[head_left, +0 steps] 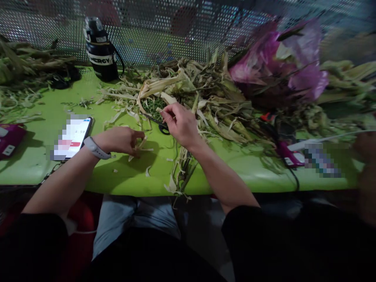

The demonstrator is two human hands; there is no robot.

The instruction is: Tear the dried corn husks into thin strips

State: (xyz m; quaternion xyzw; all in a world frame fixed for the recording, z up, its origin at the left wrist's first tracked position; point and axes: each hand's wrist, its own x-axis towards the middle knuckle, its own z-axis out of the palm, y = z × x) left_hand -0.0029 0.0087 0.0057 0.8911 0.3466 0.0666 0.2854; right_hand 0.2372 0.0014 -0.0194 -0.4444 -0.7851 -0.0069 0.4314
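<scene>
Low over the green table, my left hand [125, 140] has its fingers curled down around pale dry husk scraps [143, 149]. My right hand [184, 126] is closed in a pinch, with a small pale piece of husk [159, 110] at the fingertips. Just below those fingers lies a black loop [164, 129], which looks like a scissor handle; the rest is partly hidden. Behind the right hand is a small heap of green shreds [152, 106]. A bundle of thin husk strips [183, 168] lies under my right wrist, reaching the table's front edge.
A large pile of dry husks [217, 94] spreads behind my hands, beside a pink plastic bag [282, 62]. A dark bottle [101, 55] stands at the back left. A lit phone [75, 137] lies by my left wrist. Another person's arm [366, 149] shows at the right edge.
</scene>
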